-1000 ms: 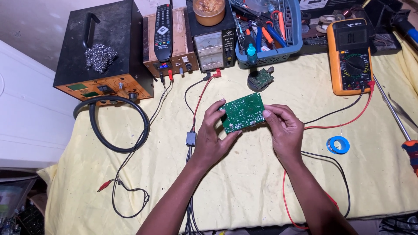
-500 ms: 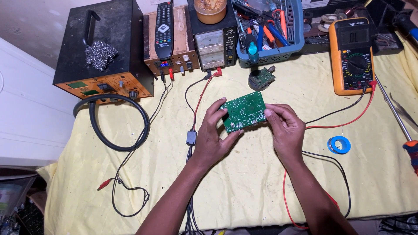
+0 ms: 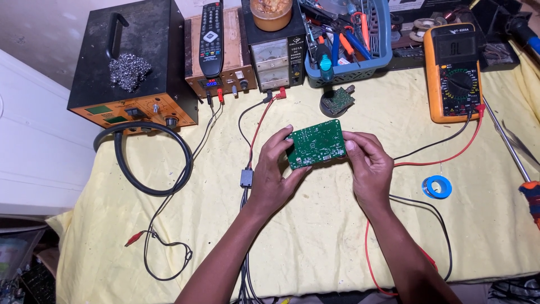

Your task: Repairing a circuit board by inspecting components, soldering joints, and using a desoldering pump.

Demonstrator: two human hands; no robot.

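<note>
A green circuit board is held above the yellow cloth, solder side up, between both hands. My left hand grips its left edge, thumb on top. My right hand pinches the right edge with its fingertips. A small round part with a second green board lies just behind. An orange multimeter sits at the far right, its red and black leads running under my right arm.
At the back stand a black-and-orange station with a black hose, a power supply with a remote control on top, a meter unit and a blue tool basket. A blue solder reel and a screwdriver lie at the right.
Both hands and the board have stayed in nearly the same place. The board has tilted only slightly.
</note>
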